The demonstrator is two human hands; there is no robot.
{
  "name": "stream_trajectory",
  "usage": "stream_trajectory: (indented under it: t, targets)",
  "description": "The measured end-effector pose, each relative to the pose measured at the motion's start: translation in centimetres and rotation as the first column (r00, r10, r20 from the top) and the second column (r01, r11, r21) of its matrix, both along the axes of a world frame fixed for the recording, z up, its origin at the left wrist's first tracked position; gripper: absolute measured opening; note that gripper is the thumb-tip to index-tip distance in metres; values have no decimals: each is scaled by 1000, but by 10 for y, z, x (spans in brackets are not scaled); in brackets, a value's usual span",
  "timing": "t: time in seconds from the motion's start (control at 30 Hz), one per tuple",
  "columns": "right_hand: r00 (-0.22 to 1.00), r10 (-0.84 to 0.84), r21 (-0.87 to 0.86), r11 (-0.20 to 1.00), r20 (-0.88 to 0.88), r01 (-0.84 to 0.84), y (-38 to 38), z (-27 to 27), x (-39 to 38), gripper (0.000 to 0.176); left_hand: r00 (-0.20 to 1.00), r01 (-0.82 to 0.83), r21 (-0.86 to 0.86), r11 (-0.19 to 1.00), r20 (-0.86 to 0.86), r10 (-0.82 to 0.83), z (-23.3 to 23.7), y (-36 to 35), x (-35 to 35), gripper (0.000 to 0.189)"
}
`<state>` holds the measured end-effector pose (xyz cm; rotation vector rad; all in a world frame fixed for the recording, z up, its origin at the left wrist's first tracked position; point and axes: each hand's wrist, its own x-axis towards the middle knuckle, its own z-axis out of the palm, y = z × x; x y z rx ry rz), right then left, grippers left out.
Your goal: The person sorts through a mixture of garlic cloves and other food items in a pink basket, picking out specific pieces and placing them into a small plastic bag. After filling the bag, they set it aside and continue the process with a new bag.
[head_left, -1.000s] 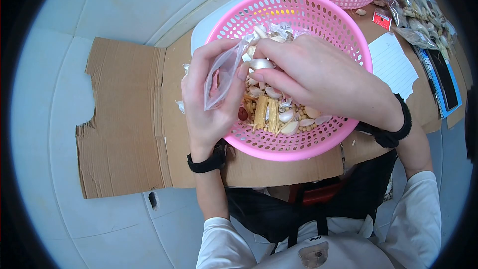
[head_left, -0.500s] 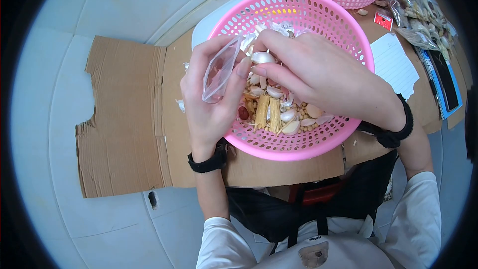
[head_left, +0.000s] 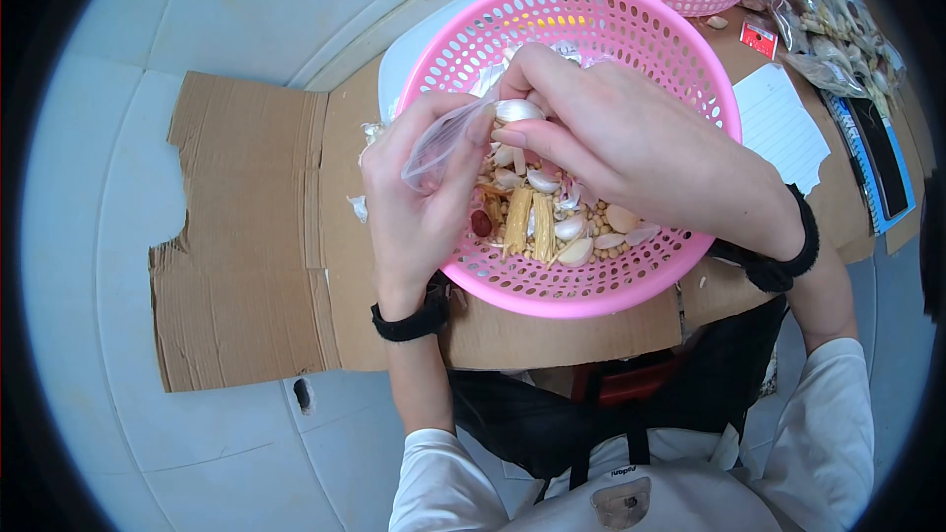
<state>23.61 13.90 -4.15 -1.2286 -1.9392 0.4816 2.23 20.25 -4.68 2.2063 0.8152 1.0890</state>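
Observation:
Over the left part of a pink perforated basket (head_left: pixel 591 301), my left hand (head_left: pixel 419 192) is closed on a small clear plastic bag (head_left: pixel 443 146). My right hand (head_left: pixel 631 133) meets it from the other side, its fingertips at the bag's edge. A white garlic bulb or clove (head_left: pixel 518 110) lies between the thumb and fingers of my right hand. Below my hands, the basket holds several garlic cloves (head_left: pixel 575 252), yellow dried sticks (head_left: pixel 518 222), a dark red piece (head_left: pixel 481 223) and small beige beans or grains.
Cardboard (head_left: pixel 246 227) lies under the basket and to the left. A second pink basket (head_left: pixel 705 0) with plastic bags stands at the top. To the right are filled bags (head_left: pixel 838 30), a red card (head_left: pixel 759 38), lined paper (head_left: pixel 778 128) and a blue notebook with a black phone-like object (head_left: pixel 880 158).
The bag has narrowed and its mouth is less open. Fingertips of my right hand have moved left to the bag's edge, and my left hand has tilted slightly.

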Motion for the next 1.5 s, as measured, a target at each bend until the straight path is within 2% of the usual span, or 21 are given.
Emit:
stream_trajectory:
  t: [0.07,0.1,0.17,0.4,0.5,0.57,0.6,0.67,0.8,0.87,1.0,1.07,1.17,1.3,1.4,1.5]
  targets:
    - [1000,13,-107,994,-11,-14,-1,6,0,21,1000,-19,-15,1000,-25,19,2,-2,0,13]
    - [1000,12,-108,994,-10,-13,-1,4,0,21,1000,-19,-15,1000,-24,18,2,-2,0,13]
    - [999,11,-17,1000,-53,-12,0,-3,0,21,1000,27,88,996,-10,-26,2,-1,1,12]
    - [995,58,1,998,-78,-58,1,-4,1,20,997,55,90,994,-53,-50,6,-4,-2,15]
    - [996,58,-22,998,-64,-59,1,-4,1,19,993,73,136,988,-99,-60,5,-3,-3,21]
    - [995,58,36,998,-82,-55,3,-9,1,18,978,79,210,974,-204,-35,6,-3,-3,30]
    - [995,58,35,998,-81,-55,3,-9,1,18,979,79,209,975,-203,-36,6,-4,-2,30]
    - [996,56,44,998,-65,-54,3,-9,1,17,974,88,265,960,-224,-28,7,-6,2,14]
    - [986,100,-29,994,-134,-105,-1,0,-1,15,970,44,264,964,-244,23,7,-7,0,16]
    - [955,131,-67,986,-267,-154,-1,-1,0,16,990,29,137,990,-139,-10,6,-6,0,23]
    - [967,116,-1,993,-225,-120,0,-3,1,19,997,20,120,993,-73,-12,5,-5,3,13]
    - [972,105,55,994,-209,-95,2,-3,2,23,1000,24,167,986,-9,-23,2,-3,5,11]
    - [975,110,56,993,-196,-101,2,0,2,25,1000,9,81,997,8,-9,5,-8,5,11]
    - [975,126,64,991,-184,-116,3,1,3,27,999,37,89,995,-23,-35,2,-4,0,12]
    - [970,134,102,988,-205,-115,4,0,3,27,998,68,162,985,-24,-65,-1,0,0,13]
    - [970,147,128,984,-192,-124,3,2,4,25,996,89,161,983,15,-93,-3,0,1,14]
